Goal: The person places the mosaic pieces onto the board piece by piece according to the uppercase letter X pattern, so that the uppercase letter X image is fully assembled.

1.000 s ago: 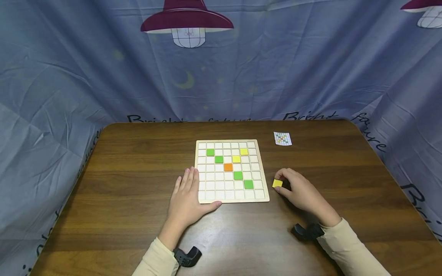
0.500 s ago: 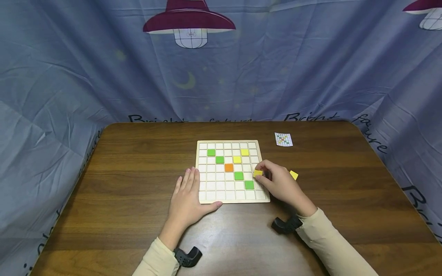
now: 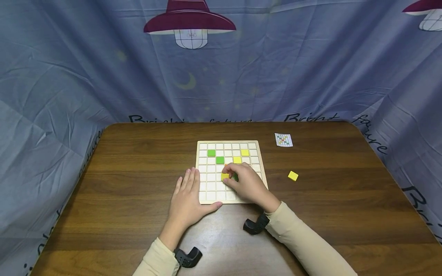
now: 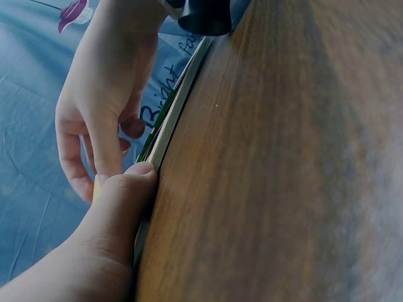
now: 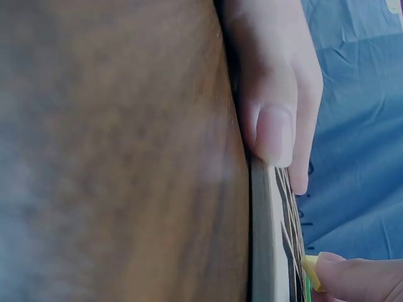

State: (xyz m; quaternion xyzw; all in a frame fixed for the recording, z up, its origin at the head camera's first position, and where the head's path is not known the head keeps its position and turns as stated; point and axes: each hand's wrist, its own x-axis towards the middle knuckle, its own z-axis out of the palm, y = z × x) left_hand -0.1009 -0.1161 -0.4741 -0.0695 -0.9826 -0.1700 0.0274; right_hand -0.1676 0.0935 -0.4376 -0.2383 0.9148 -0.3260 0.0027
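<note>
A square wooden grid board [image 3: 208, 196] lies on the table with green and yellow tiles in some of its cells. Over its middle, my right hand [image 3: 249, 184] pinches a yellow tile [image 3: 225, 176] between thumb and fingers. That hand hides the lower right cells, though a sliver of a green tile [image 3: 236, 176] shows behind it. My left hand [image 3: 185, 201] lies flat at the board's left side, fingers straight, its thumb along the near edge. In the right wrist view, the yellow tile [image 5: 311, 270] is held by its edge close to the board's surface.
Right of the board lies a loose yellow tile [image 3: 292, 176]. A small printed card [image 3: 283, 140] with a coloured grid rests farther back. Behind the brown table [image 3: 138, 161] hangs a blue curtain [image 3: 262, 76]. Each wrist wears a black device [image 3: 188, 257].
My right hand has carried the yellow tile leftward from the table beside the board to over its middle, uncovering another yellow tile on the table. My left hand has stayed put.
</note>
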